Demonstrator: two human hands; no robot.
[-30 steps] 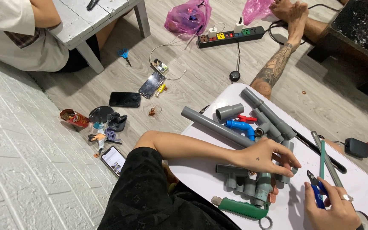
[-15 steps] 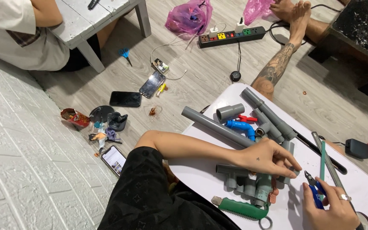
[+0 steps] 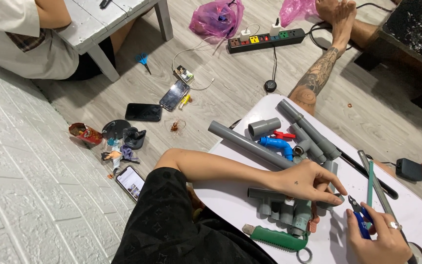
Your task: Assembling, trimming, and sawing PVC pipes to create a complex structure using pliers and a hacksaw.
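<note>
While your left hand point(image 3: 308, 182) lies palm-down over the heap of grey pipe fittings point(image 3: 284, 208), its fingers are spread and reach right, fingertips touching a grey fitting point(image 3: 329, 201) at the heap's right end. They rest on it; I can't tell whether they close round it. The heap sits mostly under and just near of that hand.

Your right hand point(image 3: 377, 239) is clamped on blue-handled cutters point(image 3: 360, 215), jaws pointing far-left, tip just beside the left fingertips.

Table edges: the white table point(image 3: 235, 190) has its near-left edge against your lap, and its rounded far corner sits beside a tattooed leg point(image 3: 318, 78) on the floor. The bare patch of tabletop lies left of the heap, under your forearm. The right side is crowded: long grey pipe point(image 3: 245, 144) running far-left to near-right, a second jointed pipe run point(image 3: 308, 129) further right, a short grey coupling point(image 3: 264, 127) and blue elbow point(image 3: 277, 145) between them, green rod point(image 3: 369, 178) and grey rod point(image 3: 374, 181) just far of your right hand. A green-handled knife point(image 3: 277, 238) lies at the near edge, just near of the heap.

Containers: two pink plastic bags point(image 3: 216, 17) on the far floor, contents not readable. A power strip point(image 3: 267, 40) lies beside them with plugs in it. Phones point(image 3: 143, 112) and scissors point(image 3: 142, 59) are scattered on the floor to the left.
</note>
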